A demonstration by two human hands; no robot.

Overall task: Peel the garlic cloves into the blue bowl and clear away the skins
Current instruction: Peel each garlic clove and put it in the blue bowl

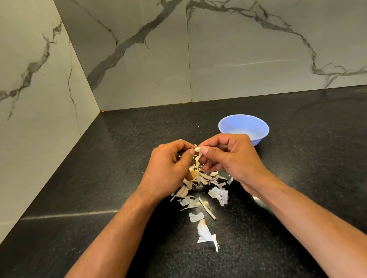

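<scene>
Both hands (201, 159) pinching garlic clove (198, 149) above skins (204, 194).

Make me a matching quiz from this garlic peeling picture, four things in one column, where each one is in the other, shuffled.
1. garlic clove
2. blue bowl
3. loose skins
4. marble wall

A. scattered on the counter below the hands
B. behind the counter
C. pinched between the left hand and right hand
D. just beyond the right hand

Pairs: 1-C, 2-D, 3-A, 4-B
</scene>
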